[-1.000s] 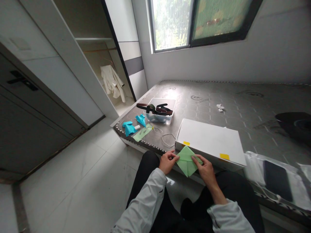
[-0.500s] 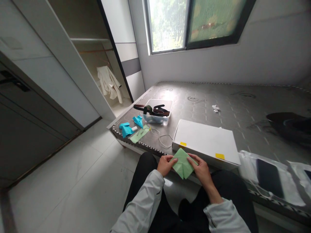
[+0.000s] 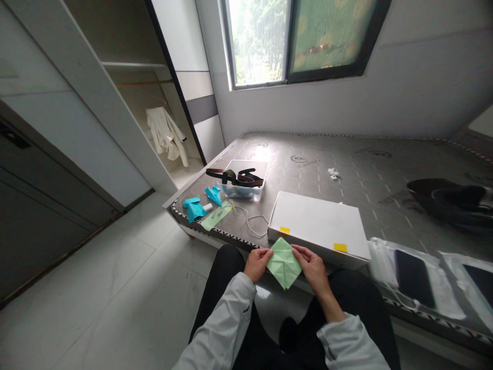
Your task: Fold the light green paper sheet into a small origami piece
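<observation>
The pale green paper [image 3: 284, 263] is a flat, creased diamond, one corner pointing down, before the white box [image 3: 319, 223]; the left hand [image 3: 256, 265] and right hand [image 3: 314, 270] pinch its sides between their fingers [image 3: 263, 252]

This looks like a bedroom in a home. A wide grey mattress [image 3: 304, 180] with patterned piping lies on a pale frame [image 3: 183, 224] against a plain wall [image 3: 316, 108], below a window [image 3: 258, 41] with 2 panes, leaves showing through the clearer 1. Near its far corner stands an open wardrobe [image 3: 199, 109] with a shelf [image 3: 133, 65], a rail [image 3: 144, 82] and 1 pale garment [image 3: 166, 134] hanging inside. A dark door [image 3: 46, 205] is at far left, and glossy tiles [image 3: 134, 267] cover the floor.
</observation>
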### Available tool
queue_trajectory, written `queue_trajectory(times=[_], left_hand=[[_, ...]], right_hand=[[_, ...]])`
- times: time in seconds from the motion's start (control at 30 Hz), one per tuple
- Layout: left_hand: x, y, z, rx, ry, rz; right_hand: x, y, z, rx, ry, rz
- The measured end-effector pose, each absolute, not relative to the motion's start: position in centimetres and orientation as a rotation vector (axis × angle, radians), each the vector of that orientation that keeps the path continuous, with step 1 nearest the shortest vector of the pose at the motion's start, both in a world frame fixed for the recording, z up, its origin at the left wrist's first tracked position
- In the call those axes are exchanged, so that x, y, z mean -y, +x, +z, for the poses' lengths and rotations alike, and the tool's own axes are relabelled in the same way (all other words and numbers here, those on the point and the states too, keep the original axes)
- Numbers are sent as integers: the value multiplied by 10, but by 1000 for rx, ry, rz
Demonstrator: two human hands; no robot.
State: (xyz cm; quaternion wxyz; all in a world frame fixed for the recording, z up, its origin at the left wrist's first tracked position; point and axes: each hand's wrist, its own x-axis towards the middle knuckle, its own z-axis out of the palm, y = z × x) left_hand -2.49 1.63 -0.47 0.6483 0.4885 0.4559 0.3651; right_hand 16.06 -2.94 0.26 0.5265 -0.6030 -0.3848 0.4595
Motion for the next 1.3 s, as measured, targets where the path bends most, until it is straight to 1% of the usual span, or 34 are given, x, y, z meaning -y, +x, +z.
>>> queue_trajectory(times=[0.4,0.57,0.73,0.8,1.13,1.3], left_hand=[[-17,-24,-1,-1044,1101,837],[-17,-25,1,-1041,1105,867],[-17,-23,1,-999,1099,888],[-16,-23,0,-962,1092,891],[-16,-24,-10,-958,1184,847],[-12,-27,2,-1050,1448,984]], right_hand=[[30,159,7,855,-1411,1143],[32,158,13,845,-1336,1272],[36,152,18,760,-1154,1517],[38,150,18,742,-1126,1557],[36,151,14,639,-1198,1544],[35,151,20,549,-1200,1516]])
